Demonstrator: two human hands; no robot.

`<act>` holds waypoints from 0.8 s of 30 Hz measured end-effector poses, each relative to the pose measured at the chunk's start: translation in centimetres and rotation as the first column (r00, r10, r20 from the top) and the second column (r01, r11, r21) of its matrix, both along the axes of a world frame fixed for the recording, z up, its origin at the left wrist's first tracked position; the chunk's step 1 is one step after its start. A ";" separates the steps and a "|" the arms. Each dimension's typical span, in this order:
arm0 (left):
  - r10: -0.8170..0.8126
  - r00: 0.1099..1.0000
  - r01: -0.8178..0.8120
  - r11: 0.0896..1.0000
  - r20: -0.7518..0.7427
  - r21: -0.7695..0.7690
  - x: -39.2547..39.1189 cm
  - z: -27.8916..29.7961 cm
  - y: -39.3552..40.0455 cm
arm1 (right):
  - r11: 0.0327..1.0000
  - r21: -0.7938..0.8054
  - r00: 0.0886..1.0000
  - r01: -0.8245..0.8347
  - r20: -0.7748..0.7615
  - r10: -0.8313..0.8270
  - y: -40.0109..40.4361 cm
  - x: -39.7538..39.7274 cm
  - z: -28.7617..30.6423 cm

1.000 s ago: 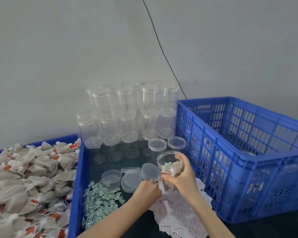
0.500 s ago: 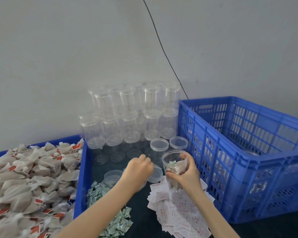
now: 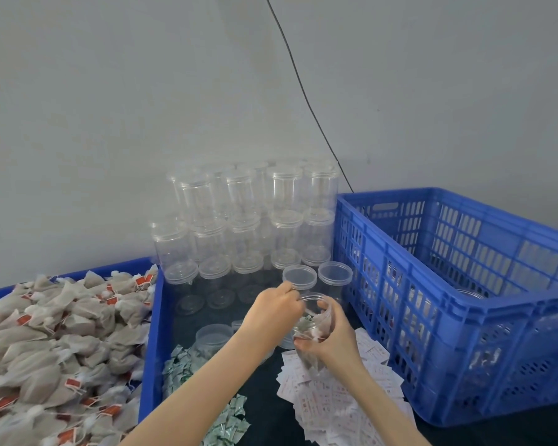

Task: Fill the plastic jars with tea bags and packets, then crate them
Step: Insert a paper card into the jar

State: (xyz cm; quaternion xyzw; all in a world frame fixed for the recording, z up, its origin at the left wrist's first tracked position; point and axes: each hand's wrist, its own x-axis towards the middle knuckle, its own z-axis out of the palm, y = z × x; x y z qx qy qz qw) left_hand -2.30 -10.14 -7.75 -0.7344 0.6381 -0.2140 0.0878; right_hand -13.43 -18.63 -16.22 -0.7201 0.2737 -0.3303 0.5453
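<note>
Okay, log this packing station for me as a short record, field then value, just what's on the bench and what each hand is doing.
right hand: grips open clear jar, upright
left hand: fingers at the jar's rim; anything pinched is not visible
jar contents: a few packets, far from full
tea bags: heaped in blue tray, left
green packets: loose pile, centre
white packets: spread under the jar
blue crate: right
empty jars: stacked against wall
</note>
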 end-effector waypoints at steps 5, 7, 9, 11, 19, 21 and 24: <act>-0.020 0.994 0.026 0.998 -0.110 0.058 1.0 0.0 -0.4 | 1.000 0.000 1.000 0.007 -0.009 -0.007 -0.1 0.0 -0.1; -0.035 0.982 0.030 0.999 -0.184 -0.029 1.6 -0.1 -0.2 | 1.000 0.005 1.000 0.006 -0.003 -0.006 -0.2 0.0 0.0; -0.057 0.914 -0.019 0.983 -0.402 -0.182 2.0 -0.4 -0.1 | 1.000 -0.012 1.000 0.012 0.003 -0.012 -0.3 0.0 0.1; -0.088 0.645 -0.122 0.969 -0.759 -0.216 2.3 -1.0 0.1 | 1.000 -0.020 1.000 0.011 0.020 -0.011 -0.4 0.1 0.2; -0.131 0.043 -0.260 0.956 -0.990 -0.138 2.3 -4.0 -0.1 | 0.974 0.014 0.972 -0.225 0.068 0.224 -0.9 0.1 2.0; -0.163 0.069 -0.302 0.937 -0.984 -0.176 2.0 -4.3 0.3 | 0.939 0.074 0.941 -0.337 0.003 0.338 -1.6 -0.1 3.2; -0.220 0.086 -0.388 0.891 -0.972 -0.236 1.5 -4.6 0.3 | 0.936 -0.034 0.917 -0.350 -0.217 0.335 -2.6 0.6 4.9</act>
